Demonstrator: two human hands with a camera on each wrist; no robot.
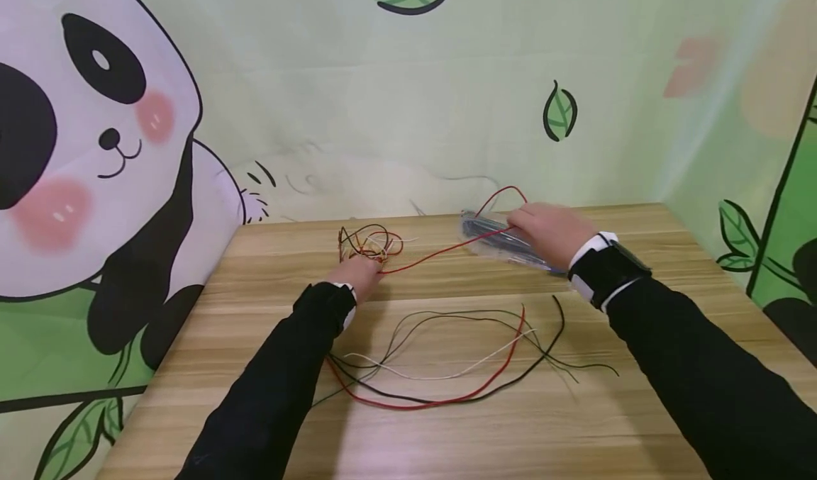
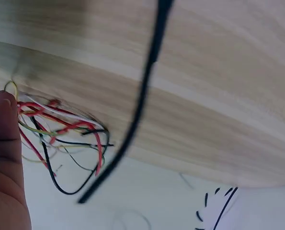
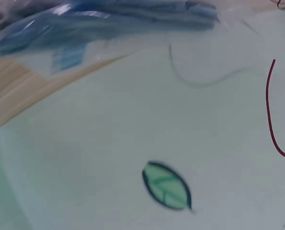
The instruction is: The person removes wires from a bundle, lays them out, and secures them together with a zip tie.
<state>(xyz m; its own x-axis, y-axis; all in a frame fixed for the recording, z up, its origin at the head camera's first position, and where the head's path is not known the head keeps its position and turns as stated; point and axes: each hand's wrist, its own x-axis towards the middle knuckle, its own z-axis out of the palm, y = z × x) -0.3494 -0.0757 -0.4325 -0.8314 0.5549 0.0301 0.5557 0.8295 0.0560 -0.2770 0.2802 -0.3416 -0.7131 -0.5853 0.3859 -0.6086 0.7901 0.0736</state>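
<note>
A tangle of red, black, white and yellow wires (image 1: 369, 242) lies at the back left of the table. My left hand (image 1: 357, 276) holds its near side, and in the left wrist view the thumb (image 2: 5, 153) is against the wires; the other fingers are hidden. One red wire (image 1: 440, 254) stretches from the tangle to my right hand (image 1: 549, 233), which pinches it over a clear plastic bag. Past the fingers the wire's loose end (image 3: 269, 105) curves away. Inside the bag (image 1: 485, 233) is a dark bluish bundle.
Several separate wires lie in long arcs on the wooden table (image 1: 485, 437) nearer me: a red wire (image 1: 421, 407), a black wire (image 1: 555, 338), a white wire (image 1: 440, 378) and thin dark green ones. Behind the table's back edge hangs a panda-printed cloth (image 1: 357, 111).
</note>
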